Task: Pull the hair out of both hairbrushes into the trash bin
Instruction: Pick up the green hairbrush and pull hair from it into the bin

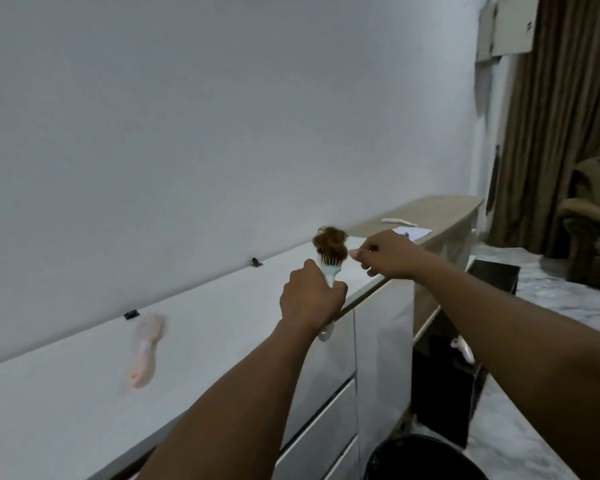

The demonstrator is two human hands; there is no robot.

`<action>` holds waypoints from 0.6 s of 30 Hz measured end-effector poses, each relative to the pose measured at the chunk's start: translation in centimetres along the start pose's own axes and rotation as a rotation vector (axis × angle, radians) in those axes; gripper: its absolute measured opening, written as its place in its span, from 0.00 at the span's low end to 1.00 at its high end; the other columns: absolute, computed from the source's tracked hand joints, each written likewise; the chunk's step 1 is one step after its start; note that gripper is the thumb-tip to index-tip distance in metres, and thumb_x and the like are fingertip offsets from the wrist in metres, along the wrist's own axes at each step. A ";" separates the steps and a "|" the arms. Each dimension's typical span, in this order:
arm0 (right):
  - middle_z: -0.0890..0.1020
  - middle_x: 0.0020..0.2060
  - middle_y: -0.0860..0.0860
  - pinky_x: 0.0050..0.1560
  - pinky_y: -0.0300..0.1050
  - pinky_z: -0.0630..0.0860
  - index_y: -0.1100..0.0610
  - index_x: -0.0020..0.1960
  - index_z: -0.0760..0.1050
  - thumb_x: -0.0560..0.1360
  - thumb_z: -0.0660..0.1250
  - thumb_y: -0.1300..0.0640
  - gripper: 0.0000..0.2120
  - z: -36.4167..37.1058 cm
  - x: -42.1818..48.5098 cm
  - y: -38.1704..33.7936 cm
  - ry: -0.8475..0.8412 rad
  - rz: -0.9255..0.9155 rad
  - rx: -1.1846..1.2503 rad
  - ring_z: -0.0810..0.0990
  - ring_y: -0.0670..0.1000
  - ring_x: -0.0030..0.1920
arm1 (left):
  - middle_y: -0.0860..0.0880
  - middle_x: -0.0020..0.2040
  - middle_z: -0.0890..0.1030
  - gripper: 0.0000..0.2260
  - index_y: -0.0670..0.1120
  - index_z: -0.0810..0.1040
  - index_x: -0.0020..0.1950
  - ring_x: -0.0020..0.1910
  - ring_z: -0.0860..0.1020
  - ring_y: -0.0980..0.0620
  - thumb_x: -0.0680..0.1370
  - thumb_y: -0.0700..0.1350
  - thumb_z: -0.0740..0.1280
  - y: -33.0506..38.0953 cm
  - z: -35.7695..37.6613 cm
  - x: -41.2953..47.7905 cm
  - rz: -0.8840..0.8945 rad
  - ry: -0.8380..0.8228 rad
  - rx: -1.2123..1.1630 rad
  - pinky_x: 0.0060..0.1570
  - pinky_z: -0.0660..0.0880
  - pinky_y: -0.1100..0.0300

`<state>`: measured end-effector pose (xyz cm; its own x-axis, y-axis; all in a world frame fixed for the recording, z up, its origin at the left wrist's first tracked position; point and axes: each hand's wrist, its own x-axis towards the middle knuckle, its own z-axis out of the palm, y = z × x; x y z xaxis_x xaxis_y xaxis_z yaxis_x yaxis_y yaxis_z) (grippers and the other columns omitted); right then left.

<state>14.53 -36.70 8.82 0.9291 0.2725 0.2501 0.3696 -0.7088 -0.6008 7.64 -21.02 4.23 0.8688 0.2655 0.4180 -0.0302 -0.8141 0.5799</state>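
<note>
My left hand (309,297) grips the handle of a pale blue hairbrush (327,271), held upright above the white dresser top (222,327). A thick clump of brown hair (330,243) sits tangled on its bristles. My right hand (385,254) is just right of the clump with its fingers pinched together beside the hair; whether they touch it is unclear. A pink hairbrush (145,348) lies flat on the dresser to the left, bristles up, with little hair visible. The black trash bin (430,459) stands on the floor at the bottom right, only its rim showing.
A small dark clip (131,314) and a tuft of brown hair (256,262) lie by the wall on the dresser. A wooden desk (440,209) with papers extends to the right. A black box (492,275) and brown curtains (551,116) are further right.
</note>
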 end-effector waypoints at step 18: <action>0.82 0.27 0.49 0.35 0.37 0.77 0.57 0.34 0.79 0.76 0.71 0.44 0.19 -1.3 -7.5 13.9 0.057 0.281 0.139 0.80 0.45 0.28 | 0.47 0.45 0.80 0.14 0.47 0.71 0.51 0.43 0.79 0.45 0.73 0.55 0.66 4.6 14.1 -5.9 0.215 -0.252 -0.135 0.36 0.73 0.54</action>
<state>12.67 -49.47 -0.46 0.9943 0.0387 0.0990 0.1001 -0.6545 -0.7494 9.38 -33.59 -5.40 0.9298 -0.0538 0.3642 -0.2755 -0.7577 0.5916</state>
